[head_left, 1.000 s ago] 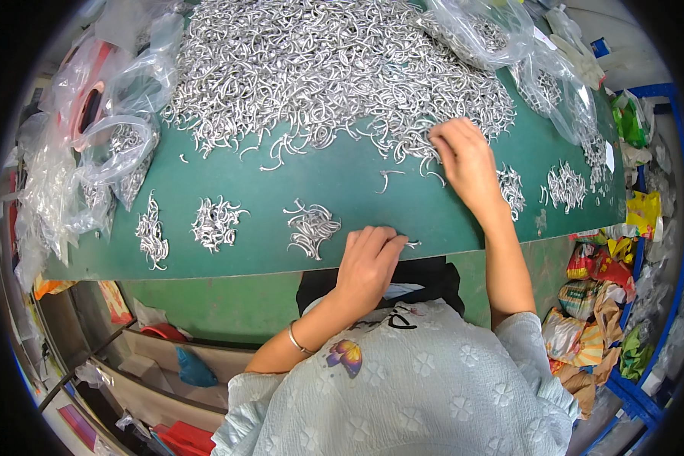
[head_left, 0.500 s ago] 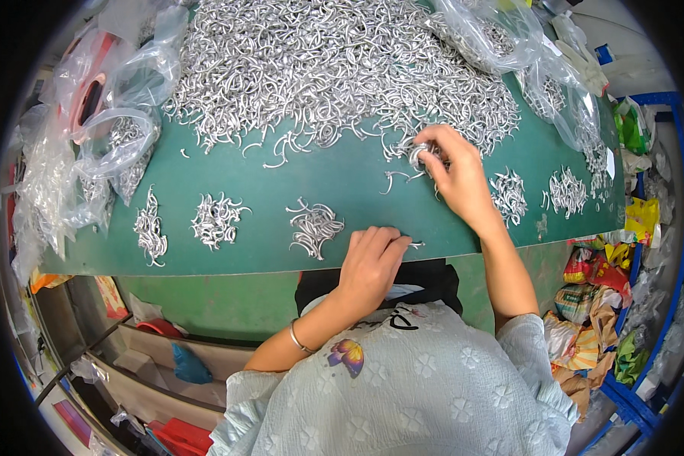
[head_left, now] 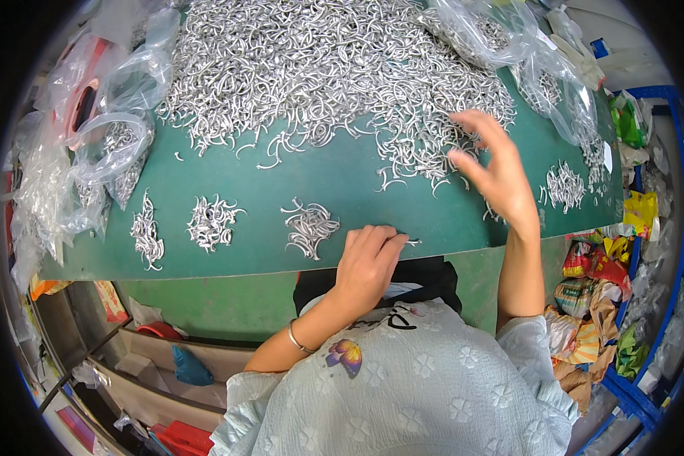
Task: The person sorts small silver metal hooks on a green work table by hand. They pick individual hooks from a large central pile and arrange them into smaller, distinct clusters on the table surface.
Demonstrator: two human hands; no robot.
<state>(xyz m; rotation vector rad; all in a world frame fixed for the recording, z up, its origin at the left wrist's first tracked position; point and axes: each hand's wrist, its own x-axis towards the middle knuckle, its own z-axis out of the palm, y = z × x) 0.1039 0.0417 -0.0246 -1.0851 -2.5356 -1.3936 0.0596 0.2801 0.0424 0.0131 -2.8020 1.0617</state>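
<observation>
My right hand is over the right edge of a large heap of small curved silver metal pieces, thumb and fingers spread apart, nothing visible between them. My left hand rests at the table's front edge with its fingers curled together. The end of a small curved metal piece pokes out beside its fingertips; the rest is hidden under the hand. Left of that hand lie three small piles: a near one, a middle one and a far-left one. Another pile lies right of my right hand.
Clear plastic bags with metal pieces crowd the table's left side, beside a red-and-black object. More filled bags lie at the back right. A blue rack with colourful packages stands at the right. Below left is a shelf unit.
My right hand has opened and shifted right, leaving loose metal pieces at the heap's near right edge. It now covers most of a small pile there. The left hand stays nearly in place.
</observation>
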